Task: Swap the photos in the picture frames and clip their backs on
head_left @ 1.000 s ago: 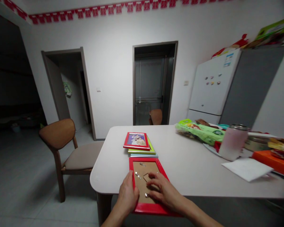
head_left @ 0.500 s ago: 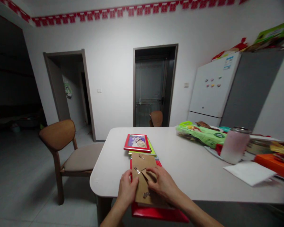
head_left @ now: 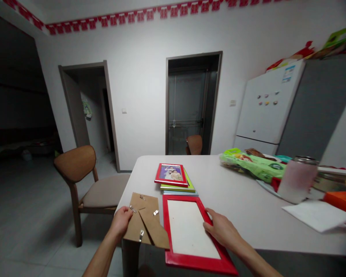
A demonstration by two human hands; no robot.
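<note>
Cardboard frame backing (head_left: 145, 220), long axis forward, tilted leftward, pinched in left grip (head_left: 121, 222)

The left hand (head_left: 121, 222) and right hand (head_left: 221, 231) are bare, slender and long-fingered, each narrowing at the wrist into a slim, bare forearm. The lower edge of the view cuts off both arms, hiding anything worn higher up.

Left hand (head_left: 121, 222) holding a cardboard back (head_left: 144, 219), right hand (head_left: 222, 231) on a red picture frame (head_left: 196, 263).
The back lies just beside the frame, jutting past the table (head_left: 242, 227) edge.
</note>
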